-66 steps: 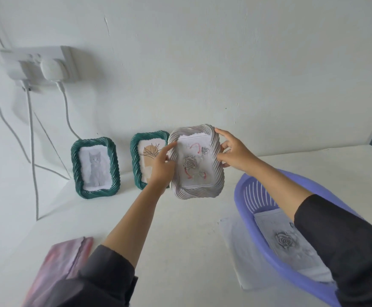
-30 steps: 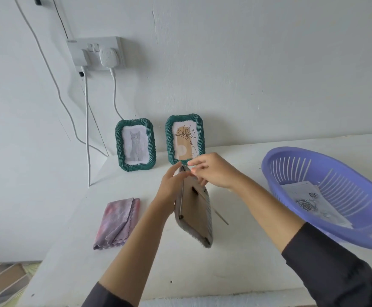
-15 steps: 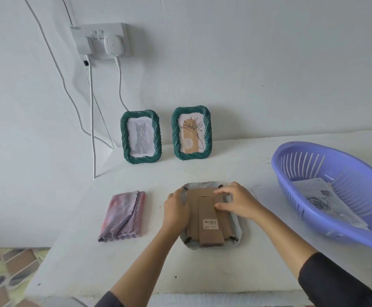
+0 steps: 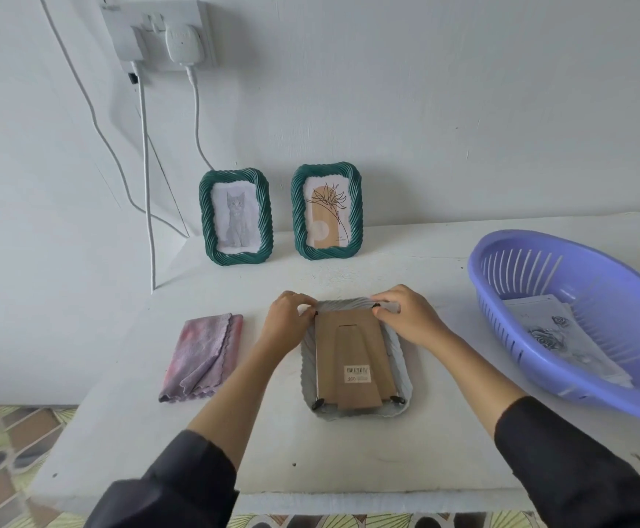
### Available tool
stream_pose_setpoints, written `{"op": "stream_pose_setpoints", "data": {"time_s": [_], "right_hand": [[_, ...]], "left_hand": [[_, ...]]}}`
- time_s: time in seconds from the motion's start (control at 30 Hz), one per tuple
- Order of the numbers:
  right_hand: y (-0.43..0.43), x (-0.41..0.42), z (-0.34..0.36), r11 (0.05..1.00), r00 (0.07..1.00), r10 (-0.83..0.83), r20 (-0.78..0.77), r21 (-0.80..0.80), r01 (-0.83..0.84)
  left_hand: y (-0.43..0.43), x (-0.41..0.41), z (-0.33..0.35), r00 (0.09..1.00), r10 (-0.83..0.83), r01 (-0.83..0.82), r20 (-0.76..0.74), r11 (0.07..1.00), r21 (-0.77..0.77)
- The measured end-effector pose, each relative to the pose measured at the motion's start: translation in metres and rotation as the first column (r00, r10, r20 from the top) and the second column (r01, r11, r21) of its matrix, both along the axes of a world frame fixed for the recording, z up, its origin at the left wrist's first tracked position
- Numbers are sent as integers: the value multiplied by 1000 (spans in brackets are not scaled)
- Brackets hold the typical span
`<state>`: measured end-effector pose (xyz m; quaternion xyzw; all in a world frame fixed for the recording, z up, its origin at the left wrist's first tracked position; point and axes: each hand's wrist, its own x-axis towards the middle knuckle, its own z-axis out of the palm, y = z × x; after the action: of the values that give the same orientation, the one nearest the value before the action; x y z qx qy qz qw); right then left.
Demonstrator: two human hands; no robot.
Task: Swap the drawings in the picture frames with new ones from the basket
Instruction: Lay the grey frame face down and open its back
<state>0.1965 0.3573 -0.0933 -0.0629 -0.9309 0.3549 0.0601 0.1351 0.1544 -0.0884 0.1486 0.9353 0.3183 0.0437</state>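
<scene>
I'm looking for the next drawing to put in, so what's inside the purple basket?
Inside the basket lies a sheet with grey roses drawn on it, resting on more paper. Whatever is drawn on that lower paper is covered by the top sheet.

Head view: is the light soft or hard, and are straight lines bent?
Head view: soft, even light, no hard shadows on the table; the hanging cable leans and bows, a wide-angle effect; the barcode label is too blurred to read.

Black sleeves [image 4: 173, 482] — forearms [image 4: 234, 383] bare below them.
</scene>
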Motion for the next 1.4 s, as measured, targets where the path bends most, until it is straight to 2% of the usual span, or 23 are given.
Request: {"op": "stream_pose_setpoints", "data": {"time_s": [0.1,0.37,0.53,0.77,1.0,1.13,1.4], "right_hand": [[2,-8,-2,998,999,28,30,60,-30],[3,-17,-3,998,999,21,-36,57,-19],[0,-19,-4,1000,998,2,-67,25,-1],[-8,-21,-10,997,990,-80,-112,2,81],[-5,-11,-20,996,992,-70,-102,-56,64],[-8,12,-17,994,992,-47,-120,-107,34],[-20,82,-28,1000,984,7,-179,-24,-12]], "left_hand": [[-3,-8,-2,999,-41,40,12,999,12],[-4,-19,-6,997,-74,74,2,994,79],[1,-18,-9,1000,7,-11,23,987,162],[15,-9,-12,989,148,-145,-17,981,129],[12,-3,-21,977,201,-213,71,911,354],[-4,9,-21,995,76,-98,69,900,426],[-34,52,-24,992,-122,114,-1,924,365]]}}
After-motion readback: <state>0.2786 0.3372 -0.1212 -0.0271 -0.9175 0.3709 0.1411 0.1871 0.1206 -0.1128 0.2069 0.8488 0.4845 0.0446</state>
